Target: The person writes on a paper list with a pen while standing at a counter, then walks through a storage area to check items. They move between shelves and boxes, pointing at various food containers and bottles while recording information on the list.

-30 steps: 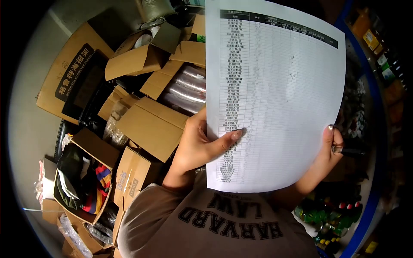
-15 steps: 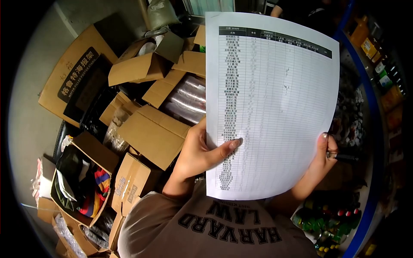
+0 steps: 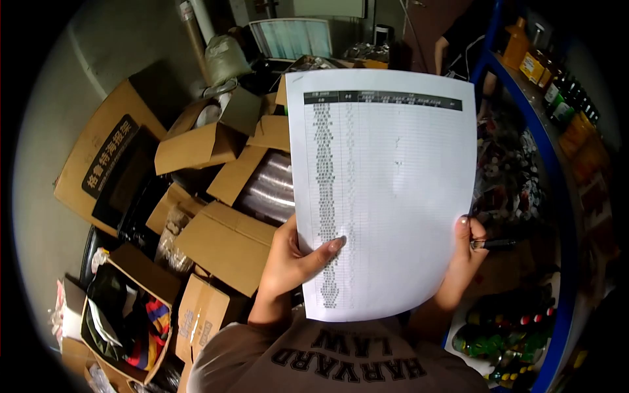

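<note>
A heap of brown cardboard boxes (image 3: 223,242) with open flaps covers the grey floor on the left. One box in the middle of the heap holds clear plastic-wrapped rolls (image 3: 268,190). A blue metal shelf rack (image 3: 555,190) runs down the right side, with green plastic bottles (image 3: 498,334) at its near end.

In front of both, a white printed sheet of paper (image 3: 406,196) with a ruled table and a dark header band is held upright in the air. The left hand (image 3: 291,262) grips its lower left edge, thumb pressed across the printed column and fingers curled behind. The right hand (image 3: 466,259) pinches the lower right edge, thumb on the front. It also clamps a dark slim pen (image 3: 496,244) that points out to the right.
</note>
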`<move>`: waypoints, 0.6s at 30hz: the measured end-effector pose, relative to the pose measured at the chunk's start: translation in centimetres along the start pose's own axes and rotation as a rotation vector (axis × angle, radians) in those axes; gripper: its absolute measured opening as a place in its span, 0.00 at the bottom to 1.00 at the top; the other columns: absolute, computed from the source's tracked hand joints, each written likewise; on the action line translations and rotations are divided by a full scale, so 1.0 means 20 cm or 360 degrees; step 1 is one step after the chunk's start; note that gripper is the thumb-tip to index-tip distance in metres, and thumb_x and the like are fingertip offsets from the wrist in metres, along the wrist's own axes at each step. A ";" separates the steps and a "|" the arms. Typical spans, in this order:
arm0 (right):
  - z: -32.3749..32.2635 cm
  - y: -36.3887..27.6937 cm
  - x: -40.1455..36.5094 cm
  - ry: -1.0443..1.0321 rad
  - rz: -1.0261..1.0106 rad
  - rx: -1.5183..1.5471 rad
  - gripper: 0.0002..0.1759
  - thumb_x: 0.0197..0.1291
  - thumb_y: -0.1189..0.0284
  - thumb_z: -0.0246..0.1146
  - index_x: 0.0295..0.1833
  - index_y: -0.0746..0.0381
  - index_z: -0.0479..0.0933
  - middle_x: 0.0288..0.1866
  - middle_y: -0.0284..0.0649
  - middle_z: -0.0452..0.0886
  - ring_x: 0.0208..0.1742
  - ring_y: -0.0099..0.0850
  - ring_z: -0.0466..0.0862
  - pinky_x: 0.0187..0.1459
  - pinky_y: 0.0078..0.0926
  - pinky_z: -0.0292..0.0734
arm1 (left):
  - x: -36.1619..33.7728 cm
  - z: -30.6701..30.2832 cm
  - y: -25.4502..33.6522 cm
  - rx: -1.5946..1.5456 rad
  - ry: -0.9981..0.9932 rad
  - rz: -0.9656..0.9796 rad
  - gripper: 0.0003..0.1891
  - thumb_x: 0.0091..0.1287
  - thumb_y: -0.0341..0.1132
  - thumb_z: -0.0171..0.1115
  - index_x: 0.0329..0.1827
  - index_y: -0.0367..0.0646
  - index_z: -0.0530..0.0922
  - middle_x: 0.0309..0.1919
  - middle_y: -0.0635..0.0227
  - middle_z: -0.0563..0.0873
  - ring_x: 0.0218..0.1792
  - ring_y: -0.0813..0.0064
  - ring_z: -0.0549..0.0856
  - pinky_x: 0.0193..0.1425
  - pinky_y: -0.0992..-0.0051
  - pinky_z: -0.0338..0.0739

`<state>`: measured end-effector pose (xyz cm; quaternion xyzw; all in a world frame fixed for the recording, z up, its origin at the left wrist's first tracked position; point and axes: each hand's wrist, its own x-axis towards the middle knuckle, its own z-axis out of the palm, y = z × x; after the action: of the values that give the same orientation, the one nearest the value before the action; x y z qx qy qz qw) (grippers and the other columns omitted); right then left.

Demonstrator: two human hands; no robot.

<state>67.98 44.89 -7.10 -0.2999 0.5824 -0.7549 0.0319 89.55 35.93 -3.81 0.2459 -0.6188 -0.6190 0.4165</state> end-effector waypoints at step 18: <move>-0.12 0.00 0.01 0.0155 0.0008 -0.0082 0.13 0.53 0.67 0.59 0.30 0.69 0.72 0.24 0.32 0.72 0.27 0.19 0.67 0.34 0.16 0.63 | 0.07 0.07 -0.05 0.0152 -0.0129 -0.0082 0.09 0.54 0.31 0.62 0.29 0.32 0.78 0.19 0.69 0.80 0.19 0.87 0.74 0.21 0.86 0.67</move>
<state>66.61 46.86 -7.37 -0.2619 0.6033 -0.7532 -0.0023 87.42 35.45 -4.25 0.2560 -0.6574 -0.6088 0.3629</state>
